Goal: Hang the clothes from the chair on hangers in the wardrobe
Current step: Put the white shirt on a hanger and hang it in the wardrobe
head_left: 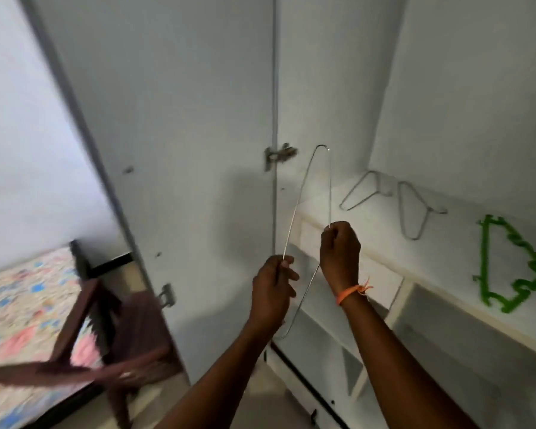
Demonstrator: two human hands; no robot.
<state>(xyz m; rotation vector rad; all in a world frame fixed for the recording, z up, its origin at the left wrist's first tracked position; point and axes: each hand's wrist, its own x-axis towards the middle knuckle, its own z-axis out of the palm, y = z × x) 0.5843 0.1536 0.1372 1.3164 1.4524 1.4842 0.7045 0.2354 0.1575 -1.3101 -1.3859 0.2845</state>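
Left hand (pixel 273 286), right hand (pixel 341 252) both grip one wire hanger (pixel 304 187); shelf (pixel 446 274): two wire hangers (pixel 412 209), one green (pixel 514 267).

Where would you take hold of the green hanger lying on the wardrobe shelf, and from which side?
Grip the green hanger by its long straight bar on its left side, coming from above and in front. It lies flat on the shelf, apart from the two wire hangers, so that bar is exposed and easy to pinch.

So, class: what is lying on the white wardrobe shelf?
On the white wardrobe shelf lie two bare grey wire hangers and a green plastic hanger. No clothes show there. The shelf's right end runs out of frame, so that part cannot be seen.
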